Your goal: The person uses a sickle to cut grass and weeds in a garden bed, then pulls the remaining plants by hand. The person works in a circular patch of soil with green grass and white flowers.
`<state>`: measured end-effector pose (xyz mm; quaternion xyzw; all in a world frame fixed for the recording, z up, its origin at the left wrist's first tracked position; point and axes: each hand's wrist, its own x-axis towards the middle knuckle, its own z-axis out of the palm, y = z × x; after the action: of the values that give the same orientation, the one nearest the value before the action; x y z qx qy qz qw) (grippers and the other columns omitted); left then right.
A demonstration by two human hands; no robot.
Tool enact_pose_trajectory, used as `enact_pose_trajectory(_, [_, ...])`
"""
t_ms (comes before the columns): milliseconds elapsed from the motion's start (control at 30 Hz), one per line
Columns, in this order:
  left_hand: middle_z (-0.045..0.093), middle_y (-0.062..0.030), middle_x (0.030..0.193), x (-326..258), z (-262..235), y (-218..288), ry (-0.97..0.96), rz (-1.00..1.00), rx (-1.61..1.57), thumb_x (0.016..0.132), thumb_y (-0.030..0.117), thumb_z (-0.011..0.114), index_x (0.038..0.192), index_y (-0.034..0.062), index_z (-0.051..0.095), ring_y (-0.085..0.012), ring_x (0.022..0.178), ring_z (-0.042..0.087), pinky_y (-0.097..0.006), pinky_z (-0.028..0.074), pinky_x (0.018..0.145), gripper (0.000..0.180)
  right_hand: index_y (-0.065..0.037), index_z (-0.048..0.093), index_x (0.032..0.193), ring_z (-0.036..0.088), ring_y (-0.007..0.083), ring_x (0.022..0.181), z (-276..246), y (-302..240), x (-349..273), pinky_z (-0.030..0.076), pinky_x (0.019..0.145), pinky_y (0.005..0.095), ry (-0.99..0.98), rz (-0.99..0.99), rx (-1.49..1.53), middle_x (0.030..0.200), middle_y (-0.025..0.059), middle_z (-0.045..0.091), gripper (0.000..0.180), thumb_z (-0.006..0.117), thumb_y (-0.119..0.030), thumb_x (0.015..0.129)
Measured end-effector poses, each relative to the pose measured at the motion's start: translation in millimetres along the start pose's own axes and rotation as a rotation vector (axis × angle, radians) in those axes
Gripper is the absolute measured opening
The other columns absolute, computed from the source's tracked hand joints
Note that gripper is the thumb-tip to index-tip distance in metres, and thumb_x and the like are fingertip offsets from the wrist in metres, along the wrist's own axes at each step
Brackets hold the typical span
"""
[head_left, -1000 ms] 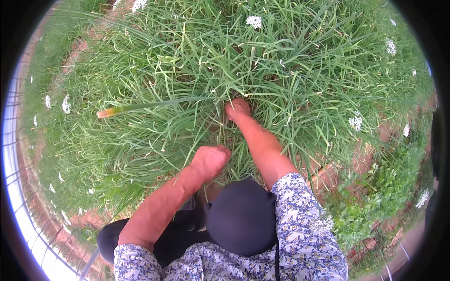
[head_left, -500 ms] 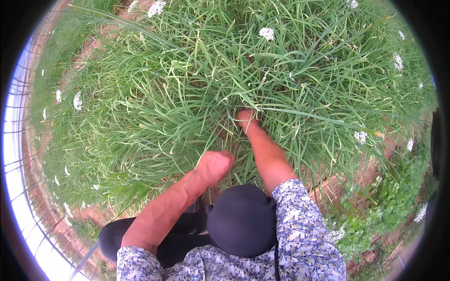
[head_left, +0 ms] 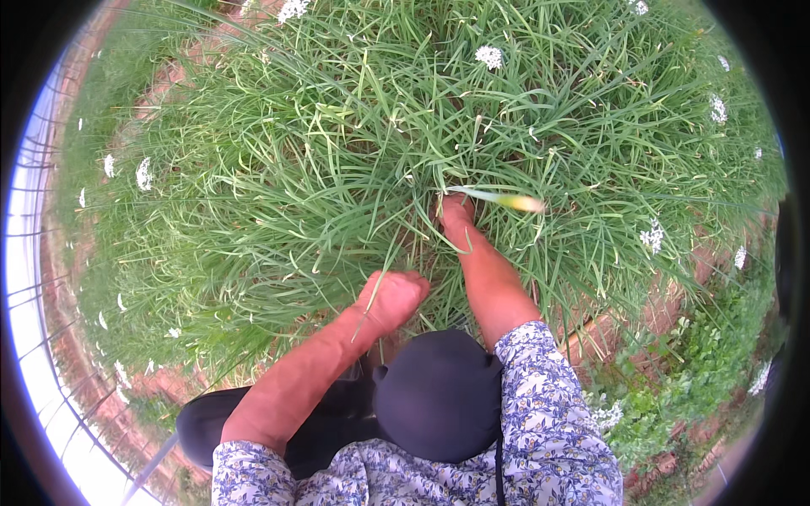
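Observation:
Long, narrow green leaves of garlic chives [head_left: 337, 194] grow thickly around both of my hands. My left hand [head_left: 398, 297] is closed in a fist low at the near edge of the clump, a leaf lying across its wrist. Its fingertips are turned down, so what it grips is hidden. Farther forward and to the right, my right hand [head_left: 456, 211] reaches down among the leaf bases, with its fingers buried in the leaves. A blurred leaf with a yellow tip [head_left: 519, 202] sticks up beside it.
White flower heads [head_left: 488, 57] stand on stalks among the leaves. Bare reddish soil [head_left: 675, 291] and low leafy plants [head_left: 675, 371] lie to the right. A wire mesh fence [head_left: 38, 278] curves along the left. A dark rounded shape [head_left: 437, 396] sits between my forearms.
My left hand has shifted slightly right, still closed. My right hand has moved a little to the right among the leaves. The yellow-tipped leaf has swung left, toward the right hand.

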<state>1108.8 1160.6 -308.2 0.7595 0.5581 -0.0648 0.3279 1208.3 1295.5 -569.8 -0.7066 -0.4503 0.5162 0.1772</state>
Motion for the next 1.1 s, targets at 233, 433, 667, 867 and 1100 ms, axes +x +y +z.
enact_pose_trajectory(233, [0.067,-0.0098,0.096,-8.1,-10.4,-3.5,-0.178,0.11,-0.073,0.079,0.01,0.066,0.096,0.0105,0.064,-0.0324,0.093,0.071,-0.045,0.059,0.075,0.017,0.001,0.063,0.082,0.06,0.0229,0.058,-48.7,45.8,-3.0,0.046,0.051,0.0378,-0.437,0.292,0.565,0.071,0.0129,0.064,0.013,0.069,-0.009,0.088])
enact_pose_trajectory(433, [0.064,-0.0148,0.106,-24.2,-67.3,0.1,-0.316,0.088,-0.029,0.082,0.013,0.071,0.109,0.0063,0.062,-0.0374,0.097,0.069,-0.047,0.058,0.08,0.029,-0.005,0.068,0.095,0.069,0.0214,0.067,-83.9,-87.1,-81.0,0.053,0.056,0.0373,-0.635,-0.096,-0.617,0.076,0.0101,0.068,0.016,0.069,-0.021,0.094])
enact_pose_trajectory(667, [0.061,-0.0146,0.112,-13.0,-126.5,49.2,0.09,0.227,0.021,0.089,0.024,0.073,0.122,0.0041,0.059,-0.0353,0.095,0.068,-0.046,0.057,0.082,0.041,-0.006,0.064,0.091,0.054,0.0134,0.045,-126.9,-91.7,-107.6,0.042,0.042,0.0304,-0.366,0.13,0.053,0.069,0.0051,0.065,0.025,0.064,-0.029,0.101])
enact_pose_trajectory(867, [0.063,-0.0132,0.094,31.7,-87.8,54.7,0.258,0.396,-0.084,0.092,0.022,0.069,0.106,0.0043,0.064,-0.0352,0.093,0.066,-0.047,0.052,0.086,0.023,-0.01,0.062,0.097,0.043,0.0093,0.045,-163.6,-97.7,-103.1,0.033,0.04,0.0275,-0.14,0.176,0.395,0.076,0.001,0.062,0.024,0.06,-0.033,0.103])
enact_pose_trajectory(1100, [0.067,-0.0129,0.106,138.9,23.3,-46.0,0.425,0.209,-0.136,0.091,0.015,0.064,0.106,0.0031,0.065,-0.0314,0.098,0.064,-0.044,0.052,0.09,0.019,-0.012,0.061,0.101,0.042,0.0081,0.05,-196.4,-99.3,-105.7,0.033,0.046,0.0257,-0.199,0.212,0.24,0.081,0.0002,0.061,0.028,0.06,-0.04,0.103])
